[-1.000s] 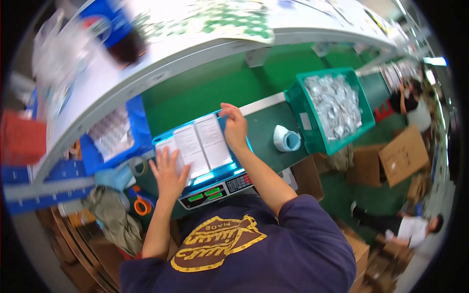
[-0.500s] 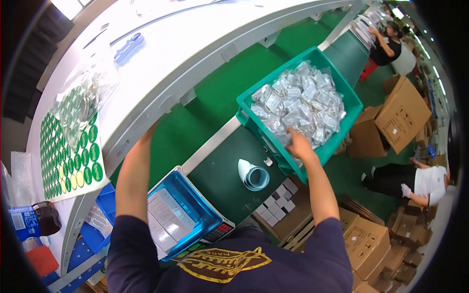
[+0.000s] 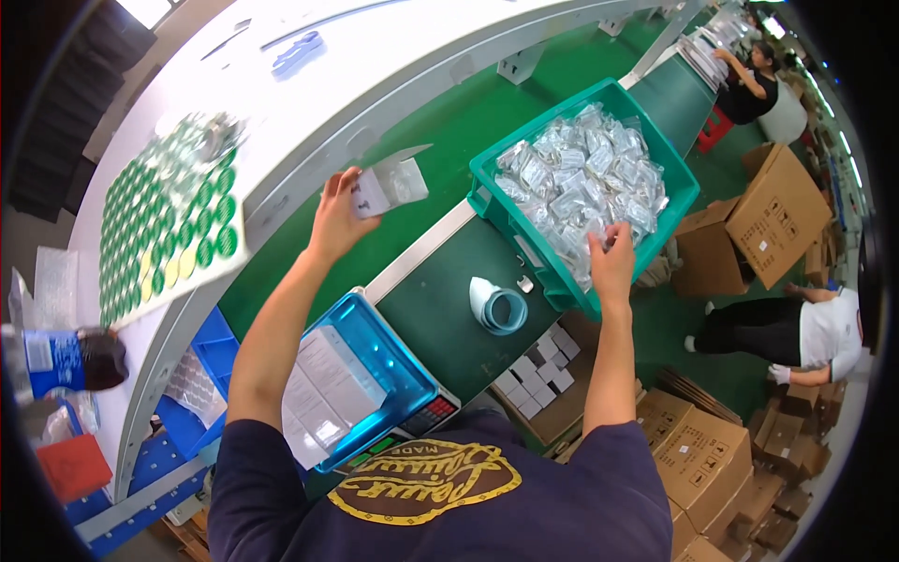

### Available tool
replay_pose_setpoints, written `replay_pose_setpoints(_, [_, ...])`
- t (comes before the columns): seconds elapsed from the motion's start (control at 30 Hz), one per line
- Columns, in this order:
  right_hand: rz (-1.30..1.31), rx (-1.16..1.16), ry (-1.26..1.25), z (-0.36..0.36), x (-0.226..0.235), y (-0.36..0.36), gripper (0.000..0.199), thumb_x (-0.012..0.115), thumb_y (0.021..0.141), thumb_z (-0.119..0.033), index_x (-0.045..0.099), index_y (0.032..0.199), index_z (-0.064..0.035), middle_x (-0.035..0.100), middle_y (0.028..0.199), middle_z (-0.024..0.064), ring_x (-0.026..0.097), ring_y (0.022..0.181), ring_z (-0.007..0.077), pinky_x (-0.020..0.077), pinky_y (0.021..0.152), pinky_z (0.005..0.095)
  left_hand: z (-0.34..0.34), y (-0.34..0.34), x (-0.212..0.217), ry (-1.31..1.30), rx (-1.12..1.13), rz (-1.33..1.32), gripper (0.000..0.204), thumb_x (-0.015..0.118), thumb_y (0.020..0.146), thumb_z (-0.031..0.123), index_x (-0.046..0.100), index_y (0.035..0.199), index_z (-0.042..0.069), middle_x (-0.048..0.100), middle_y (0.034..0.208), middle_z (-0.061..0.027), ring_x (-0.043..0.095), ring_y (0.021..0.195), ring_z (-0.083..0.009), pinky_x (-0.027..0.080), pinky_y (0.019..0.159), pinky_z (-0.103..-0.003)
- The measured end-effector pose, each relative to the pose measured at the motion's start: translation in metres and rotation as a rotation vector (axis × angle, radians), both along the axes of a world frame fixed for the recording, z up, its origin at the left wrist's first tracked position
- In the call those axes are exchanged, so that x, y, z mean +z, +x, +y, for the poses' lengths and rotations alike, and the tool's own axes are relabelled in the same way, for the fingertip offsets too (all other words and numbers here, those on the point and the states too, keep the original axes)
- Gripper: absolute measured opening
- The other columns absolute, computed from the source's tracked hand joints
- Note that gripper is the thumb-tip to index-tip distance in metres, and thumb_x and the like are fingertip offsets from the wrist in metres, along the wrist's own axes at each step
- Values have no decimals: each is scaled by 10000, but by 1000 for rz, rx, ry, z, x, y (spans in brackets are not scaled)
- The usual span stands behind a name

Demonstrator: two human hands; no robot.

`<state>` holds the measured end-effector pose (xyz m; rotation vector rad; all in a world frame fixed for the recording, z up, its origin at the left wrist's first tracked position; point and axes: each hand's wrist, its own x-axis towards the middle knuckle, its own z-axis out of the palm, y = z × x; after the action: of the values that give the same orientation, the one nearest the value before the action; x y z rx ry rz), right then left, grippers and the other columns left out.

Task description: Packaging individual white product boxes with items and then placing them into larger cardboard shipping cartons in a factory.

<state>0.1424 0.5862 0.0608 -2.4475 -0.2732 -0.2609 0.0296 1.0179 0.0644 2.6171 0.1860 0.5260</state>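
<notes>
Left hand [image 3: 339, 217] grip pinching a small clear packet [image 3: 391, 184] over the desk, right hand [image 3: 611, 259] fingers closing on bagged parts [image 3: 573, 178] in green bin [image 3: 676, 197]

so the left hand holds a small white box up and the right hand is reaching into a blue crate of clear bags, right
Not quite: the crate is green, not blue, as the head view shows. The left hand does hold a small white box up, and the right hand reaches into that crate of clear bags.
</notes>
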Motion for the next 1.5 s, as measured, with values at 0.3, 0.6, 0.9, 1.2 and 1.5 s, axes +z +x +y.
replay_pose_setpoints(0.3, [-217,508,1033,130,177,-207,392,651,845,48,445,1162,-55,502,1067,84,536,842,119,483,695,260,-116,-152,91,-279,-53,-316,854,837,545,71,421,1291,86,450,1164,-155,474,1105,-342,431,950,-405])
replay_pose_setpoints(0.6, [-461,650,4,93,182,-296,252,671,807,-264,656,991,-93,569,1220,74,461,1207,285,343,1003,508,-175,-250,98,-373,-122,-422,949,814,637,70,285,1424,27,465,1264,-181,504,1142,-324,423,985,-418])
replay_pose_setpoints(0.9, [146,637,728,5,134,-355,678,688,843,-286,378,1416,-101,432,1338,202,538,1114,282,472,905,351,-240,-314,117,-943,-377,60,826,591,760,149,217,1490,46,356,1422,-168,405,1282,-285,307,1093,-388])
replay_pose_setpoints(1.2, [224,260,912,-69,101,-376,329,599,940,-336,620,1026,-19,361,1401,216,596,1013,276,478,860,339,-317,-266,92,-955,-566,364,501,722,842,255,442,1182,17,546,1078,-108,536,980,-179,447,874,-302])
replay_pose_setpoints(1.5, [114,90,894,-141,107,-360,194,622,899,-248,630,922,-55,505,913,90,521,848,200,443,794,311,-394,-240,100,-810,-773,547,491,606,906,144,403,1320,-24,513,1236,-135,498,1125,-211,383,985,-325])
